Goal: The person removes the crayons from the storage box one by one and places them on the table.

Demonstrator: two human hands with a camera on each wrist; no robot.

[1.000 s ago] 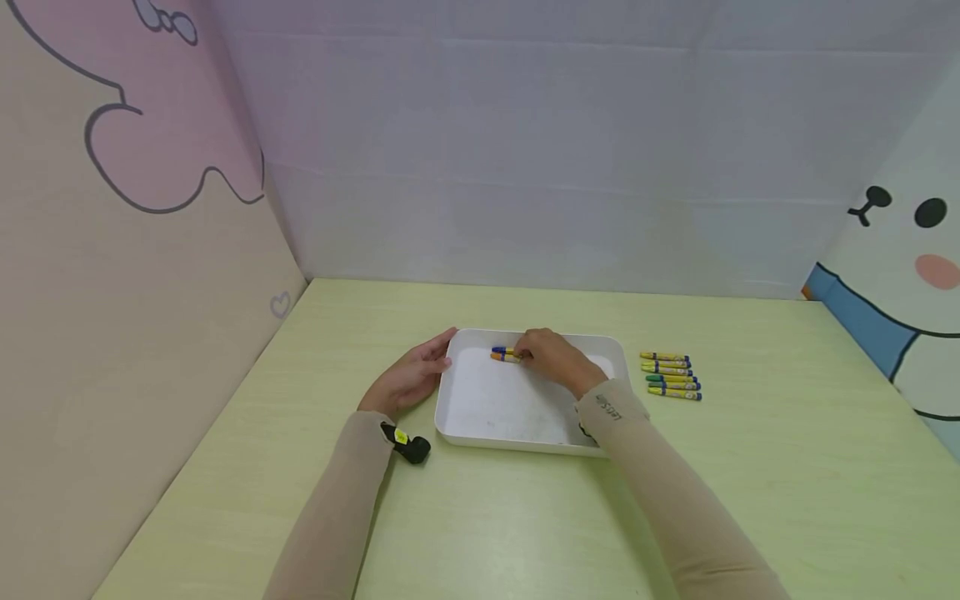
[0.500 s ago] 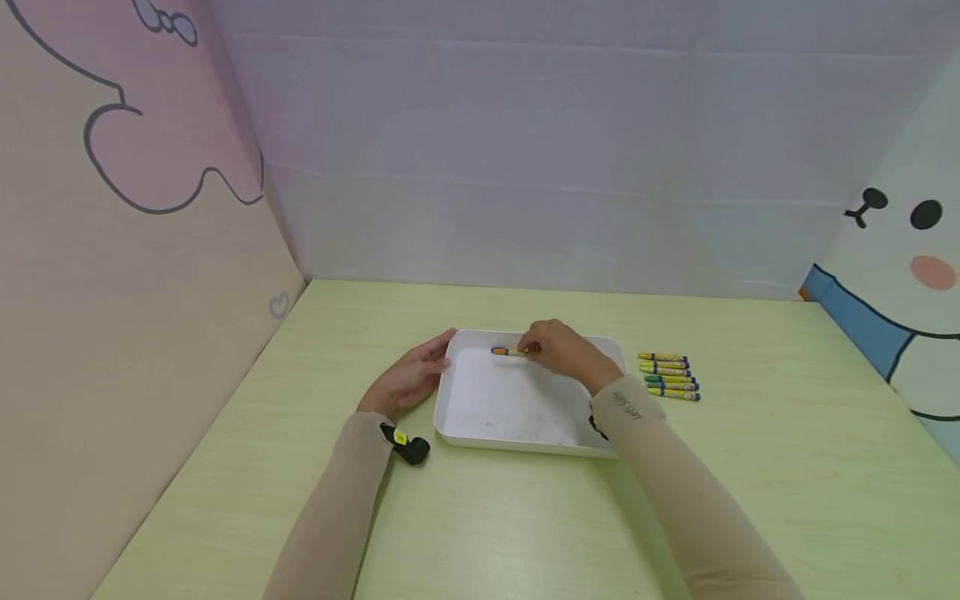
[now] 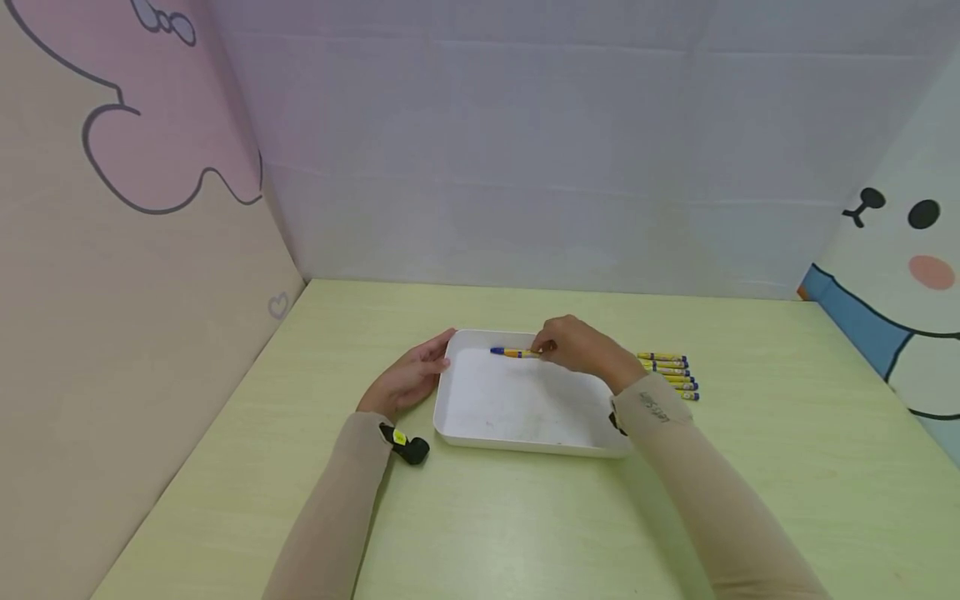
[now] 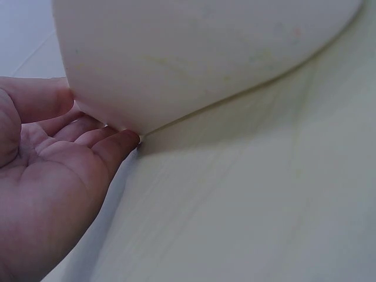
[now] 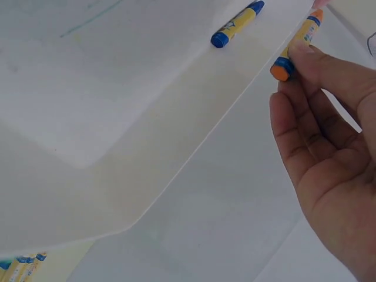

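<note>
A white tray (image 3: 517,408) lies on the table, its left edge held by my left hand (image 3: 408,379). In the left wrist view the thumb lies against the tray's wall (image 4: 176,59) and the other fingertips reach its lower edge. My right hand (image 3: 585,348), over the tray's far part, pinches an orange crayon (image 5: 302,38) in a yellow wrapper between thumb and fingers. In the right wrist view this crayon appears beyond the rim, raised above it. A blue crayon (image 5: 238,24), also yellow-wrapped, lies inside the tray along its far side.
Several yellow-wrapped crayons (image 3: 678,377) lie in a row on the table right of the tray, partly hidden by my right forearm. A pale curtain (image 3: 480,167) stands behind the table, with printed panels at both sides.
My right hand has moved right and a little back, carrying the orange crayon off the tray floor. The blue crayon stays in place. My left hand has not moved.
</note>
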